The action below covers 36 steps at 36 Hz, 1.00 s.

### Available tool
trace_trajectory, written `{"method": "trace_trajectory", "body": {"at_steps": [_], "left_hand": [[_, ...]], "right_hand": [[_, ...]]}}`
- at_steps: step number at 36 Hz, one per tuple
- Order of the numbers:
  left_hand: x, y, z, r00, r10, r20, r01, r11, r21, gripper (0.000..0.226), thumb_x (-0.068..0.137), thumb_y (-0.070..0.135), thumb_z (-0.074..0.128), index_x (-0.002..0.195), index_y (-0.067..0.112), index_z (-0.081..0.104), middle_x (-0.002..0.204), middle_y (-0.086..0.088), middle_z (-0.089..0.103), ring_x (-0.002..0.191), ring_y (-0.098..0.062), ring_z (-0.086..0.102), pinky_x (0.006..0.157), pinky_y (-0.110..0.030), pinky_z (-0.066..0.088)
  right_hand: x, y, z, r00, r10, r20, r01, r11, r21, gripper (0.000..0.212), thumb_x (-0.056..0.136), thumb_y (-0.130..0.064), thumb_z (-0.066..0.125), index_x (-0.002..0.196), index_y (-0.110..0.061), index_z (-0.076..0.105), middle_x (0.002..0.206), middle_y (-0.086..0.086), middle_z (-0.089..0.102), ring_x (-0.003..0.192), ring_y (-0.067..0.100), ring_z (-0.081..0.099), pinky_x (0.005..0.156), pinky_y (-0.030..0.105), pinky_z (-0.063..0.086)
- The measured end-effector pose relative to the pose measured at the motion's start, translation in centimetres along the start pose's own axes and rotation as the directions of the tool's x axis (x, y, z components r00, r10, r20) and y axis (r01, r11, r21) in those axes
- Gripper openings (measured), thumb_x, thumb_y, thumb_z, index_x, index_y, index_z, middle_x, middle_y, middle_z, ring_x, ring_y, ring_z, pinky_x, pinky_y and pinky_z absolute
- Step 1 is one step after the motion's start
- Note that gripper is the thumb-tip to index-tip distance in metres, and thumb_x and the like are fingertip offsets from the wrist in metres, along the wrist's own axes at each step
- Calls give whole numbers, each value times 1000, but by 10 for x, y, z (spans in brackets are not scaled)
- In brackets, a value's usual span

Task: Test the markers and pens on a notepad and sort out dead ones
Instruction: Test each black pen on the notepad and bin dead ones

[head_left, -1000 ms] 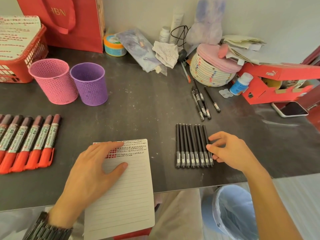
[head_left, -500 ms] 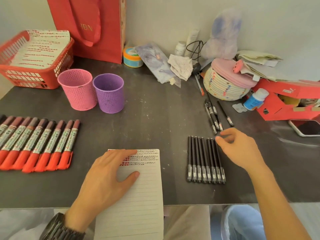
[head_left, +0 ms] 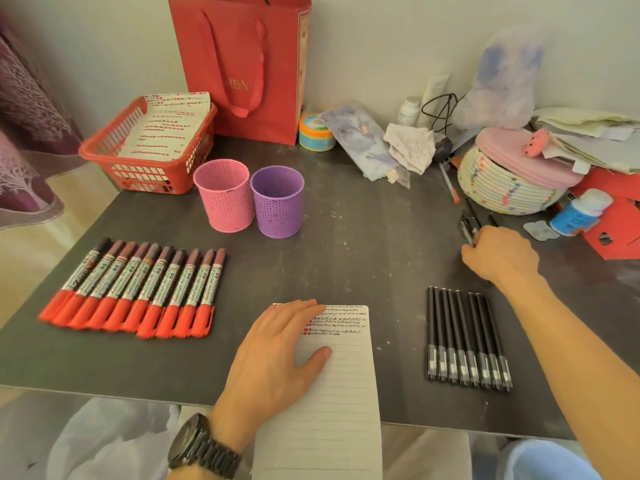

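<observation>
A lined notepad (head_left: 341, 386) with red and black test marks along its top lies at the table's front edge. My left hand (head_left: 277, 355) rests flat on it, fingers straight. A row of several red markers (head_left: 138, 289) lies to the left. A row of several black pens (head_left: 465, 341) lies to the right. Farther back on the right is a small loose bunch of black pens (head_left: 468, 225). My right hand (head_left: 502, 254) is on that bunch with fingers curled over the pens; whether it grips one is hidden. A pink cup (head_left: 223, 195) and a purple cup (head_left: 277, 200) stand behind.
A red basket (head_left: 145, 168) with marked paper sits at back left, a red paper bag (head_left: 242, 64) behind the cups. At back right are a woven basket with a pink lid (head_left: 509, 181), a small white bottle (head_left: 578, 213), papers and a red box (head_left: 616, 216). The dark table (head_left: 363, 247) is bare in the middle.
My right hand left the near row of black pens and reached back to the loose bunch by the woven basket. My left hand stayed on the notepad. The view tilted and shifted right.
</observation>
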State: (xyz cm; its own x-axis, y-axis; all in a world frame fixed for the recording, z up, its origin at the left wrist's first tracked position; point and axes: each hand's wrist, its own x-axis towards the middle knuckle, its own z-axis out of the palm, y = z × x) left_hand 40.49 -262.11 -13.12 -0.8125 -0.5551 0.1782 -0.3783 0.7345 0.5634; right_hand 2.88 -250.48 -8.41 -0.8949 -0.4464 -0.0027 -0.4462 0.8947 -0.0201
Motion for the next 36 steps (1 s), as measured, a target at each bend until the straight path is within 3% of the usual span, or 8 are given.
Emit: {"method": "trace_trajectory", "body": {"at_steps": [10, 16, 19, 22, 25, 27, 31, 36], "left_hand": [[-1, -1, 2, 1000, -1, -6, 1, 999, 45, 53, 89, 54, 53, 135, 28, 60, 141, 18, 52, 131, -3, 44, 117, -23, 23], [-1, -1, 4, 1000, 15, -14, -14, 998, 58, 53, 93, 53, 50, 138, 27, 58, 145, 16, 50, 137, -6, 42, 120, -27, 23], [-1, 0, 6, 1000, 25, -17, -24, 998, 60, 52, 95, 51, 47, 141, 27, 56, 149, 14, 48, 141, -7, 38, 122, -33, 22], [-1, 0, 6, 999, 25, -28, -24, 999, 27, 52, 95, 51, 46, 141, 29, 54, 152, 14, 44, 144, -6, 33, 122, -35, 21], [0, 1, 3, 999, 23, -45, -24, 999, -27, 50, 94, 51, 48, 139, 30, 55, 150, 16, 45, 144, -5, 33, 122, -36, 22], [0, 2, 1, 998, 23, -66, -28, 997, -76, 47, 93, 49, 51, 135, 30, 59, 145, 17, 49, 142, -4, 36, 121, -36, 24], [-2, 4, -4, 996, 35, -83, -47, 987, -155, 39, 93, 43, 54, 129, 29, 62, 133, 21, 57, 132, -2, 45, 113, -35, 35], [-4, 4, -7, 996, 57, -72, -68, 984, -163, 35, 94, 45, 53, 126, 35, 62, 123, 28, 59, 122, 0, 50, 103, -28, 37]], "right_hand": [[1, -5, 2, 999, -16, 30, 17, 1000, -11, 36, 99, -36, 53, 116, -6, 63, 120, 22, 62, 109, 46, 59, 76, 42, 43], [-21, -17, -8, 989, -142, -42, 147, 924, 352, 19, 101, -38, 50, 101, -22, 60, 100, 2, 67, 94, 28, 57, 78, 37, 39], [-50, -33, -18, 986, -160, -54, 156, 743, 650, 14, 102, -39, 50, 92, -32, 55, 91, -15, 67, 87, 14, 59, 79, 36, 42], [-91, -50, -23, 979, -203, -23, 106, 407, 907, 12, 106, -30, 48, 99, -25, 56, 96, -5, 77, 63, 3, 59, 59, 28, 51], [-137, -66, -17, 965, -262, 20, -1, 70, 998, 11, 106, -19, 51, 102, -14, 60, 98, 5, 78, 61, 7, 60, 55, 21, 52], [-164, -76, -10, 956, -289, 49, -74, -75, 994, 11, 104, -12, 52, 105, -13, 63, 99, 10, 77, 62, 10, 62, 57, 22, 53], [-203, -92, 9, 938, -333, 91, -170, -215, 962, 19, 101, -8, 54, 115, -12, 66, 105, 13, 75, 69, 16, 66, 65, 25, 56], [-225, -102, 28, 930, -355, 92, -208, -306, 929, 13, 94, -20, 64, 103, -13, 69, 108, 16, 74, 82, 22, 69, 74, 29, 57]]}}
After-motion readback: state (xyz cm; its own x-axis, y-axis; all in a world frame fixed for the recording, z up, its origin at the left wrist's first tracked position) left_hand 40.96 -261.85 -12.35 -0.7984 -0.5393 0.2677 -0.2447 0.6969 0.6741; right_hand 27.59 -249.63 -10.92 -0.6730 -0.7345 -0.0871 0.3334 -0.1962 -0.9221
